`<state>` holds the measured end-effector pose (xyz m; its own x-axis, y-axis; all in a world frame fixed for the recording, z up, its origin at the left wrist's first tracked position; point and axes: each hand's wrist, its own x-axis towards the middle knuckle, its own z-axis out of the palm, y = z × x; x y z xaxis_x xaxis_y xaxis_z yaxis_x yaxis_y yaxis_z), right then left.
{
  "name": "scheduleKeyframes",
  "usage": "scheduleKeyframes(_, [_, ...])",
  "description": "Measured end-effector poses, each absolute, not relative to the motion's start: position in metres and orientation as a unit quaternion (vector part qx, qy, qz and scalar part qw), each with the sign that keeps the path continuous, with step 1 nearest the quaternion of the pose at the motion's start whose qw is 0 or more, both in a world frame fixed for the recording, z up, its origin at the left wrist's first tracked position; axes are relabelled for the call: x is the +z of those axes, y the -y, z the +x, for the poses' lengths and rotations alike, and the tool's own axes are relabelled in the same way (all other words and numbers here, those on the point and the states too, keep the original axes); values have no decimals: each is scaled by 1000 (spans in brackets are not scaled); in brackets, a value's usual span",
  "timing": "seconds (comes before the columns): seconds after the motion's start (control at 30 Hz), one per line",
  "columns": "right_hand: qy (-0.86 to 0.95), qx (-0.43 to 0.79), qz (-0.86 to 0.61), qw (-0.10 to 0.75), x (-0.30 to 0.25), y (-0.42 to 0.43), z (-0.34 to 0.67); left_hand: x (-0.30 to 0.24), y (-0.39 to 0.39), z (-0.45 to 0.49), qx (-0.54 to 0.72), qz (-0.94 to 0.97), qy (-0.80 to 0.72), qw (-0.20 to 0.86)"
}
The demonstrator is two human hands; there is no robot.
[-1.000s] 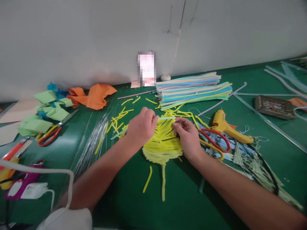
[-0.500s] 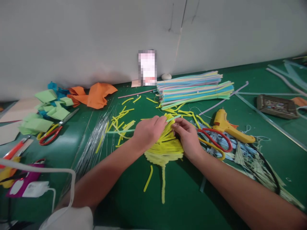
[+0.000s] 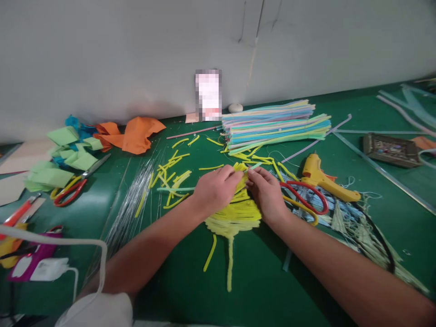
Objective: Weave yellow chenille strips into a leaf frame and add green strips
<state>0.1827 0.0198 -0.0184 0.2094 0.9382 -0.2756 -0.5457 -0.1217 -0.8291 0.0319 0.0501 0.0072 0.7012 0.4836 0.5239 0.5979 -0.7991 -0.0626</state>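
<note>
A yellow leaf shape made of pipe cleaners lies on the green table, its stem pointing toward me. My left hand and my right hand meet over its top end. Both have their fingers pinched together on a pale green pipe cleaner that crosses the leaf's top. The hands hide the upper half of the leaf.
Cut yellow pieces lie scattered to the left. A stack of pastel pipe cleaners lies behind. Red-handled scissors and a yellow glue gun sit right of my hands. Thin wires, another pair of scissors and paper scraps lie left.
My hands have drawn closer together over the leaf's top. The pale green pipe cleaner, earlier held level between them, is now mostly hidden under my fingers.
</note>
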Motion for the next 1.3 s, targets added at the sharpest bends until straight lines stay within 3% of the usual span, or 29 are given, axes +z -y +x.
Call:
scheduleKeyframes(0.3, [180,583,-453,650,-20,-22,184,11,-55,27,-284,-912,271,120])
scheduleKeyframes(0.57, [159,520,-466,698,-24,-23,189,17,-56,-8,-458,-843,258,112])
scheduleKeyframes(0.77, [103,516,-445,725,-19,-23,189,0,-49,-6,-439,-814,367,-100])
scheduleKeyframes(0.9, [91,538,-435,716,-20,-24,188,-5,-61,1,-451,-672,464,-360])
scheduleKeyframes(1.0, [111,547,-426,712,-21,-24,187,-9,-68,7,-456,-542,446,-547])
scheduleKeyframes(1.3, [158,529,-453,700,-28,-25,186,-12,-71,16,-394,-457,412,-682])
